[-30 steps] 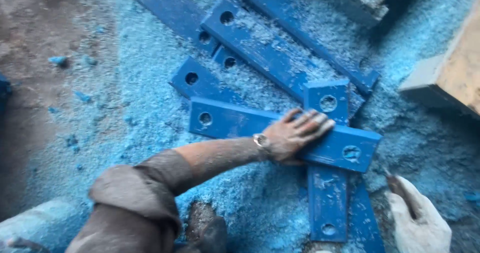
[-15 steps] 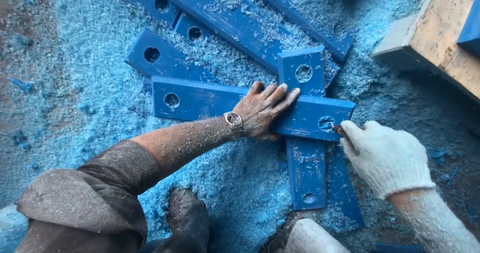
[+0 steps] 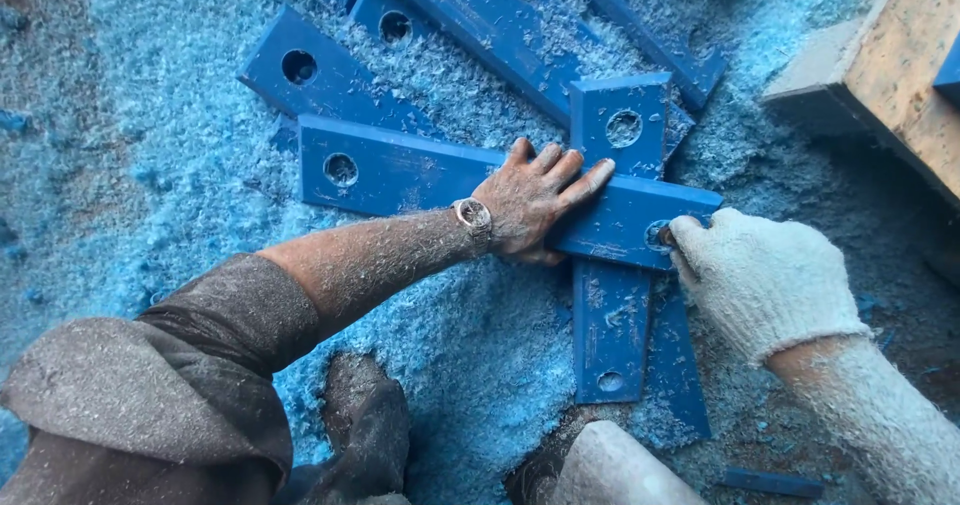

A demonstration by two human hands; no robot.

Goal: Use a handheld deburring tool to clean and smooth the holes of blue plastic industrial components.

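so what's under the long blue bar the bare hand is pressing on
The long blue bar lies across an upright blue bar and on blue shavings. The left hand lies flat on top; the gloved right hand covers its right end.

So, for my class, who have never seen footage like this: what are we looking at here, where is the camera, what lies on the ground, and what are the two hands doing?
There is no machine here: a person works with two hands, and the single camera sits on that person's head, looking down.

The bare left hand, with a wristwatch, presses flat on a long blue bar with round holes in it. The right hand, in a white knitted glove, touches the same bar at its right end, with fingertips at a hole there. Whether it holds a small tool cannot be told.

That bar lies across an upright blue bar, and more blue bars lie behind. The ground is covered in blue shavings. A wooden block sits at the upper right.
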